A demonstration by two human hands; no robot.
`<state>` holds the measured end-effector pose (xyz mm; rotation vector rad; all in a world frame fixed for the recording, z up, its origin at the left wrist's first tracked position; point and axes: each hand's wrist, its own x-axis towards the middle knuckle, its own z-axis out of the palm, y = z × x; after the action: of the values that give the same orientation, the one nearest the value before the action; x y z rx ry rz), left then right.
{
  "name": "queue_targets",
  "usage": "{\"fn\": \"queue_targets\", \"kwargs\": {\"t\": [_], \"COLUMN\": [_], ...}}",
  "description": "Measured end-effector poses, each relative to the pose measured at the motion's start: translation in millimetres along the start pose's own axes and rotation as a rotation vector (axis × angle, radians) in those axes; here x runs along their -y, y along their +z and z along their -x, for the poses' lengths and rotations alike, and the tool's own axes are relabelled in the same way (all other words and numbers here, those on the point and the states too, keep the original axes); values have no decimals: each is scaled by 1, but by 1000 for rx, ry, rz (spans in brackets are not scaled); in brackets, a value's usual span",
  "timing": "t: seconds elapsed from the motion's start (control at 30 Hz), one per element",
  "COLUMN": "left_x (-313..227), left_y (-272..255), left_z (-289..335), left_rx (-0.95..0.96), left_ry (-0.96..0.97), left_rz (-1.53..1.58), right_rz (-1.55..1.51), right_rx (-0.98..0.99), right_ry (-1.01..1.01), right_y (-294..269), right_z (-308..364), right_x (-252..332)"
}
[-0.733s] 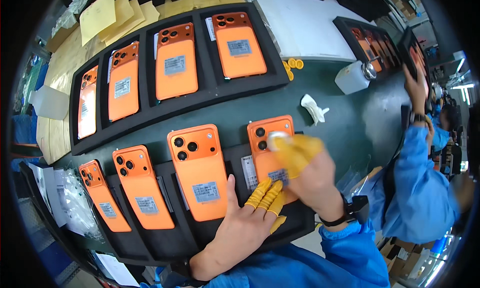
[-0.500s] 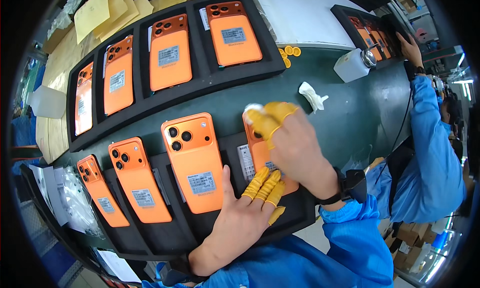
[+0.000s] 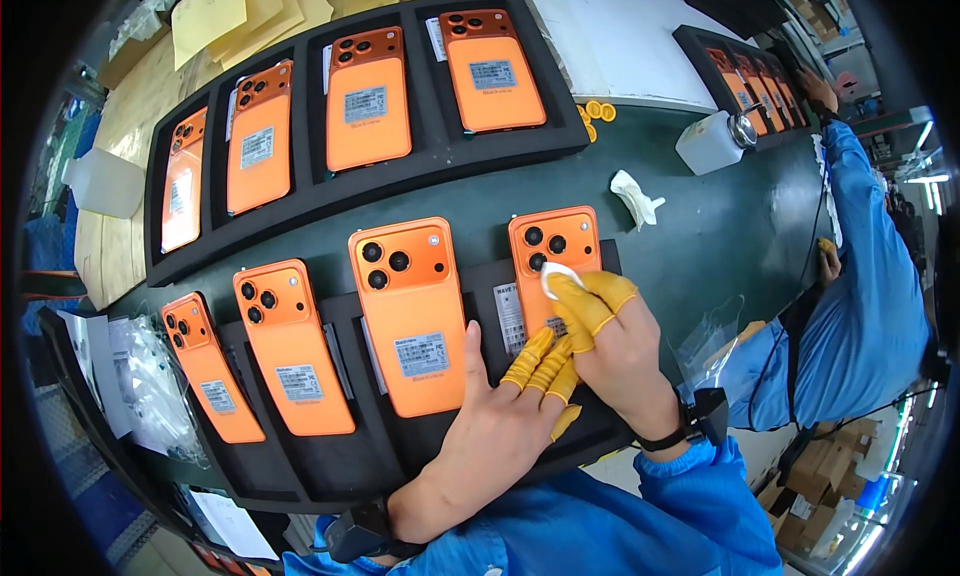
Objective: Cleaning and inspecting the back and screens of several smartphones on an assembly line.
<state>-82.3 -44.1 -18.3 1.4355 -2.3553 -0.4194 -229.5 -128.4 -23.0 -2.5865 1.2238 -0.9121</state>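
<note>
So, down at the near black tray (image 3: pixel 335 471), the rightmost orange phone (image 3: pixel 553 238) lies back up, directly under both hands, its camera end reaching past the tray's far edge. Look at the right hand (image 3: pixel 620 341): fingertips in yellow finger cots (image 3: pixel 598 301) pinched together on a white wipe (image 3: pixel 561 279), right by the lowest lens! Over the phone's lower part goes the left hand (image 3: pixel 505 416), fingers outstretched side by side, thumb apart from them, pointing up just beside the neighbouring orange phone (image 3: pixel 410 316). Beyond, a crumpled tissue (image 3: pixel 635 199) rests on the green tabletop (image 3: pixel 720 266).
</note>
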Motion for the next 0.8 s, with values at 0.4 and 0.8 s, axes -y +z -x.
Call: {"fn": "queue_targets", "kwargs": {"t": [0.4,0.8], "left_x": [-5,-1], "left_y": [-3,-4], "left_z": [-5,-1], "left_rx": [14,9], "left_ry": [-31,2], "left_rz": [7,37], "right_rz": [24,51], "right_rx": [-1,-153], "right_ry": [-149,151], "right_y": [-15,-16], "right_z": [-13,-23], "right_x": [-41,-23]}}
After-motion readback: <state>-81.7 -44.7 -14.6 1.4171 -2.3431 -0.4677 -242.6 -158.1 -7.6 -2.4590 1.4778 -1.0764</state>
